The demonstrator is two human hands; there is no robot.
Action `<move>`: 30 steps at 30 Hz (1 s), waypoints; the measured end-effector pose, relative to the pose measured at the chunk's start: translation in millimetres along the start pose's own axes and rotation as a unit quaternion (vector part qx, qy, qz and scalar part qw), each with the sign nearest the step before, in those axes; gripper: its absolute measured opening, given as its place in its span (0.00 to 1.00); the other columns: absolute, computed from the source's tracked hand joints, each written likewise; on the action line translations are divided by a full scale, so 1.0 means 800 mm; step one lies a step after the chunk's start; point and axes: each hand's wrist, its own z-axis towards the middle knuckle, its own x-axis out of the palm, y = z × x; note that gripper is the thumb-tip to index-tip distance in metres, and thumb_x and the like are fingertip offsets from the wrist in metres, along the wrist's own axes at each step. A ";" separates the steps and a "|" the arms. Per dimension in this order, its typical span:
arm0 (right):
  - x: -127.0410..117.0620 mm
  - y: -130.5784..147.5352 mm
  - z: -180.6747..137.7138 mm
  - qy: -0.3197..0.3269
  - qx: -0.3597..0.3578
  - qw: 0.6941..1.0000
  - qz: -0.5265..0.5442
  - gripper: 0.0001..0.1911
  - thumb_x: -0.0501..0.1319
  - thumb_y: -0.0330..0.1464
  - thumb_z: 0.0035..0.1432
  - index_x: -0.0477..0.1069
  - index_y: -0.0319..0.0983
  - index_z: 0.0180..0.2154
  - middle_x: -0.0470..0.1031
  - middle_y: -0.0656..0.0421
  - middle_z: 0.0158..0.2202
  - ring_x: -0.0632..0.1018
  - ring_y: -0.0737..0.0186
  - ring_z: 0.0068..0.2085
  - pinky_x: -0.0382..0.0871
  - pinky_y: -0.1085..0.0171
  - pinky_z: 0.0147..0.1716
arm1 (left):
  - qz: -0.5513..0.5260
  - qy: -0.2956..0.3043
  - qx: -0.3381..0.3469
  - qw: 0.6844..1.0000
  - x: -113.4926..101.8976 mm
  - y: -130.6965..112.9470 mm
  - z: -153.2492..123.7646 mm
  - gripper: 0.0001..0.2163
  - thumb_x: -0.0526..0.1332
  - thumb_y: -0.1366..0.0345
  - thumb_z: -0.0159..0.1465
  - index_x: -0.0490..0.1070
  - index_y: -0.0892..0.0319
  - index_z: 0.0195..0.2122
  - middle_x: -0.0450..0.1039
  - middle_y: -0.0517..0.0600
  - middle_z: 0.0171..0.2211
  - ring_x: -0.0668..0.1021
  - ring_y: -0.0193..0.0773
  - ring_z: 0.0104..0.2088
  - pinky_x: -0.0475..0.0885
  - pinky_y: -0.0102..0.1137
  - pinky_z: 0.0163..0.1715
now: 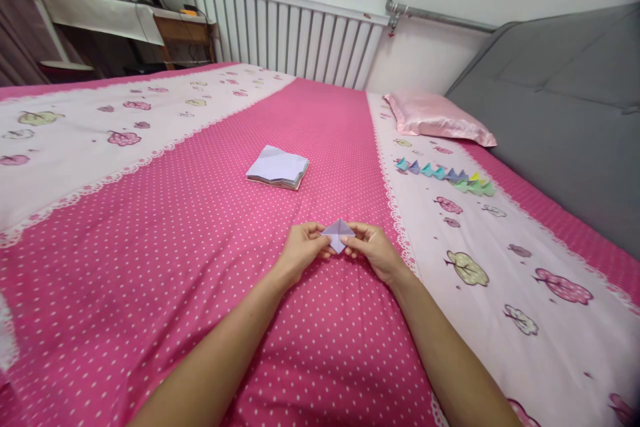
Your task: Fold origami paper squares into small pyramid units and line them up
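Note:
A small folded lilac paper piece (339,234), diamond-shaped, sits between my two hands just above the pink dotted bedsheet (200,267). My left hand (301,250) pinches its left side with closed fingers. My right hand (374,250) pinches its right side the same way. Farther out on the bed lies a stack of square paper sheets (278,167), lilac on top. To the right, a row of several small folded paper pieces (446,177) in blue, yellow and green lies on the pale printed strip of the sheet.
A pink satin pillow (436,119) rests at the bed's far right, against a grey upholstered headboard (560,107). A white radiator (285,33) lines the far wall. A wooden stool (185,32) and a shelf (95,10) stand at the back left.

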 end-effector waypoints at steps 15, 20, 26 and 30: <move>-0.002 0.001 0.000 -0.024 -0.049 0.998 -0.035 0.10 0.59 0.34 0.47 0.76 0.36 0.26 0.75 0.58 0.20 0.73 0.68 0.21 0.67 0.68 0.24 | -0.048 0.001 0.017 0.999 0.002 -0.005 -0.007 0.06 0.60 0.72 0.48 0.73 0.66 0.27 0.73 0.49 0.21 0.73 0.27 0.21 0.67 0.22 0.26; 0.004 -0.001 -0.002 -0.028 -0.133 0.977 -0.165 0.09 0.66 0.36 0.43 0.71 0.37 0.26 0.75 0.57 0.26 0.75 0.64 0.27 0.68 0.66 0.27 | -0.020 -0.010 0.047 0.999 0.002 0.001 -0.005 0.08 0.65 0.68 0.46 0.68 0.64 0.25 0.72 0.48 0.21 0.72 0.28 0.19 0.65 0.23 0.23; 0.006 0.002 -0.003 -0.059 -0.149 0.976 -0.147 0.15 0.67 0.34 0.44 0.64 0.40 0.33 0.72 0.64 0.24 0.74 0.67 0.25 0.67 0.67 0.27 | 0.029 -0.030 0.136 0.990 -0.002 0.010 0.002 0.13 0.65 0.71 0.46 0.69 0.62 0.35 0.72 0.44 0.20 0.73 0.30 0.22 0.66 0.24 0.24; 0.005 0.005 -0.004 -0.038 -0.150 0.971 -0.181 0.11 0.65 0.35 0.46 0.70 0.38 0.33 0.76 0.58 0.28 0.76 0.62 0.30 0.70 0.64 0.31 | 0.135 -0.031 0.148 0.979 -0.005 0.006 -0.001 0.07 0.64 0.66 0.49 0.76 0.63 0.29 0.75 0.50 0.24 0.74 0.33 0.24 0.67 0.26 0.26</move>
